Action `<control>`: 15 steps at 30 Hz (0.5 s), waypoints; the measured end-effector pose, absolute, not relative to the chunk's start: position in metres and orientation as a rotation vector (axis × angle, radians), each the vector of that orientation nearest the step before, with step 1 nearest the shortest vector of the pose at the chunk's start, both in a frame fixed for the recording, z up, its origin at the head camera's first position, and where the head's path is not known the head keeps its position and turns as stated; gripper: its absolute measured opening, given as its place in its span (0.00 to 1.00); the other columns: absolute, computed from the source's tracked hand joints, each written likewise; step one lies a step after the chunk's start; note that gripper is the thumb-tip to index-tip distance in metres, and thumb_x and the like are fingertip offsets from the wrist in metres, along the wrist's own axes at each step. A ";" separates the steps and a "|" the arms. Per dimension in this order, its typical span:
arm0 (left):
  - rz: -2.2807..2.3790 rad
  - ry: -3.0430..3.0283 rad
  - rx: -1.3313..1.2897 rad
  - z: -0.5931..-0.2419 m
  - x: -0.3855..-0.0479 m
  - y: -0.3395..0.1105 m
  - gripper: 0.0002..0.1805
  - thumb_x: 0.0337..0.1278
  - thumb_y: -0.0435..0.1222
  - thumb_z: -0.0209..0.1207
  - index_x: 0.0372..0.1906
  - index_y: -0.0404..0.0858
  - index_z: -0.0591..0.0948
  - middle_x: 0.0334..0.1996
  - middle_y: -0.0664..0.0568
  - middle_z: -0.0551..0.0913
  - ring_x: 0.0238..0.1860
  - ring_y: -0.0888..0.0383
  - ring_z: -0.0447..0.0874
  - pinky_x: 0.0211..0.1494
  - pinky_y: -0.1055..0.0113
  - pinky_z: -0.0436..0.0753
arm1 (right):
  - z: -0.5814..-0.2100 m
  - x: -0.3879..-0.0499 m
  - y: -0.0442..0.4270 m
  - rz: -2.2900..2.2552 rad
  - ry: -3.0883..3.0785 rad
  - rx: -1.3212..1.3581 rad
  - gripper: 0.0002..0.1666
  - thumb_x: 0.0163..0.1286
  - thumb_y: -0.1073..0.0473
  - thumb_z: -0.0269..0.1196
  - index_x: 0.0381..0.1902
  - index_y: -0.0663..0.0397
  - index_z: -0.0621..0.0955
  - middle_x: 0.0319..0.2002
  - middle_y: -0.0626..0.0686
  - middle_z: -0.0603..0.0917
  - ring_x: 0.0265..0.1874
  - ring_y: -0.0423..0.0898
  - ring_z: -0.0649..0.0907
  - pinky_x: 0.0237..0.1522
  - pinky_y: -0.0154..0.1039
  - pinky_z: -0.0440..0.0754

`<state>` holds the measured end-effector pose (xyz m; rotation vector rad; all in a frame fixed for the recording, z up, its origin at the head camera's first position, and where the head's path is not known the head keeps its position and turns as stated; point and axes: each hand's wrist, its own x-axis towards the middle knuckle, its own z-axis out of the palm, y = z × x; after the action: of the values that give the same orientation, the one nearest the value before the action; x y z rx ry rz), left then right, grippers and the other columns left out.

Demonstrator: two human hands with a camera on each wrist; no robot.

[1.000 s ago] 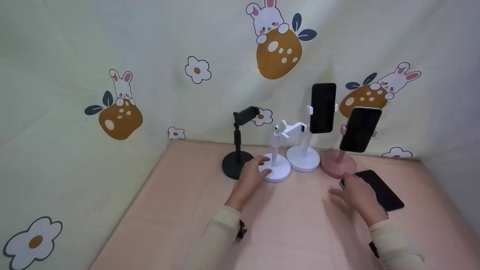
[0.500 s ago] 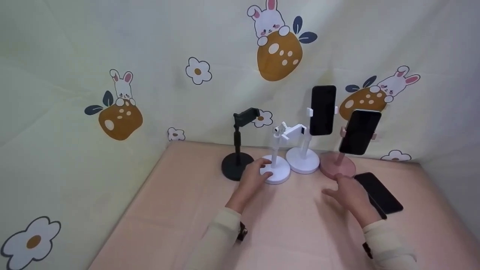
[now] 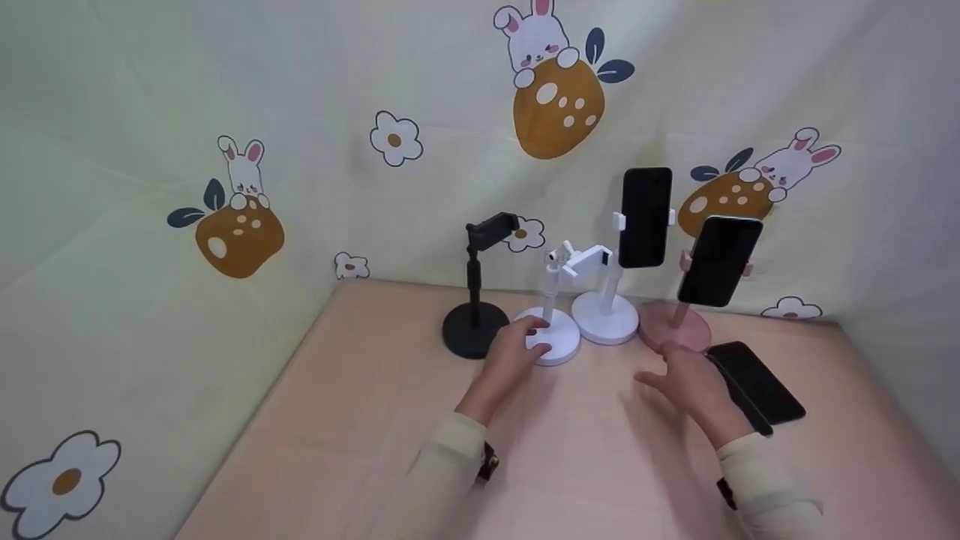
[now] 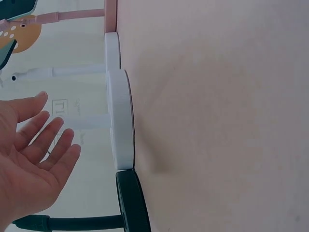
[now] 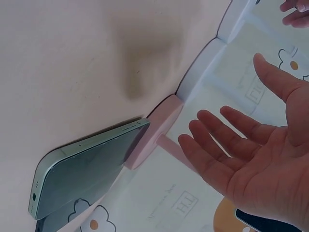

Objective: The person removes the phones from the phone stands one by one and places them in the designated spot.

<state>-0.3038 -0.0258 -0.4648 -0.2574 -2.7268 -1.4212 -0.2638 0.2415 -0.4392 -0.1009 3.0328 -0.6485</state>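
My slim white phone stand with a round base point(image 3: 565, 343) stands on the peach tabletop point(image 3: 360, 420), beside a round-based black stand point(image 3: 469, 342). My left hand point(image 3: 510, 361) hovers by it, fingers apart; my right hand point(image 3: 697, 388), fingers also apart, hovers near a flat, dark-screened rectangular phone point(image 3: 761, 384).

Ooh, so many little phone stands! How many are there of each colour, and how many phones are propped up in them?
Black stand: 1
White stands: 2
Pink stand: 1
Phones held up in stands: 2
Total: 6 (4 stands and 2 propped-up phones)
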 end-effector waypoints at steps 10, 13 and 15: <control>-1.468 -2.748 -0.259 -0.462 -0.304 -0.018 0.18 0.64 0.35 0.63 0.58 0.45 0.80 0.61 0.48 0.81 0.63 0.50 0.79 0.67 0.54 0.78 | -0.439 -0.268 0.233 -0.685 3.051 -0.143 0.33 0.64 0.48 0.70 0.58 0.64 0.76 0.55 0.68 0.82 0.46 0.59 0.84 0.55 0.61 0.81; -1.445 -2.759 -0.270 -0.462 -0.305 -0.016 0.18 0.64 0.35 0.64 0.58 0.45 0.80 0.60 0.49 0.82 0.63 0.51 0.79 0.68 0.54 0.78 | -0.439 -0.269 0.231 -0.692 3.058 -0.156 0.34 0.64 0.48 0.70 0.60 0.63 0.75 0.56 0.67 0.82 0.46 0.58 0.84 0.55 0.60 0.82; -1.420 -2.769 -0.277 -0.461 -0.305 -0.015 0.18 0.64 0.36 0.64 0.58 0.45 0.80 0.60 0.49 0.82 0.62 0.51 0.79 0.68 0.55 0.78 | -0.439 -0.270 0.229 -0.701 3.057 -0.162 0.35 0.64 0.47 0.70 0.61 0.61 0.74 0.57 0.66 0.81 0.45 0.57 0.84 0.55 0.59 0.82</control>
<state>-0.3046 -0.0151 -0.4611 -0.2771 -2.7691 -1.4199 -0.2695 0.2289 -0.4393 -0.1618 3.0571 -0.7006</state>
